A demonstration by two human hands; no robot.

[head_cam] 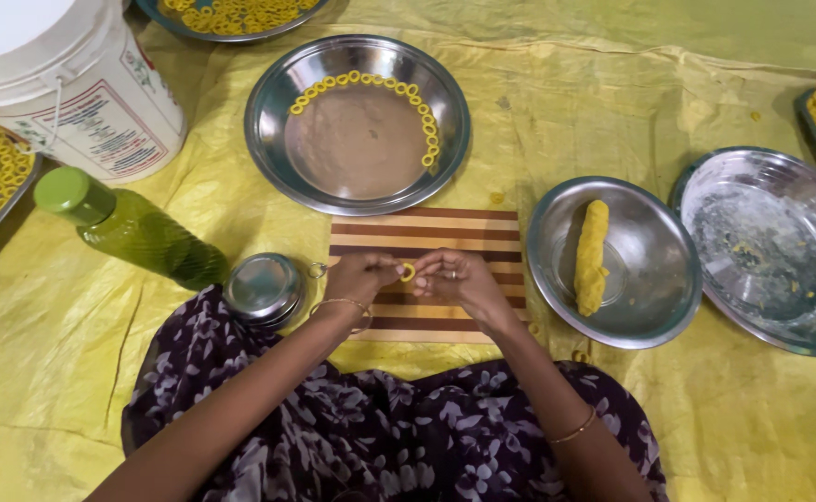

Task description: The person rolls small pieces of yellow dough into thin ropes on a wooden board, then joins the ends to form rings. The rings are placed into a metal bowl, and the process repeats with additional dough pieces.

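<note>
Both forearms reach in from the bottom edge and meet over the striped wooden board (424, 244), wrists bent inward. The left hand (359, 277) and right hand (464, 279) pinch one small yellow dough ring (408, 271) between their fingers — thumbs and forefingers narrowed onto it, just above the board. At 12 o'clock from the ring sits a steel plate (278, 139) with finished rings along its rim; at 3 o'clock, a steel bowl (654, 307) holding a dough roll (593, 256); at 9 o'clock, a small steel tin (263, 286) beside a green bottle (138, 231).

A striped board (426, 244) lies between a lidded tin (263, 288) and a dough bowl (654, 279).
</note>
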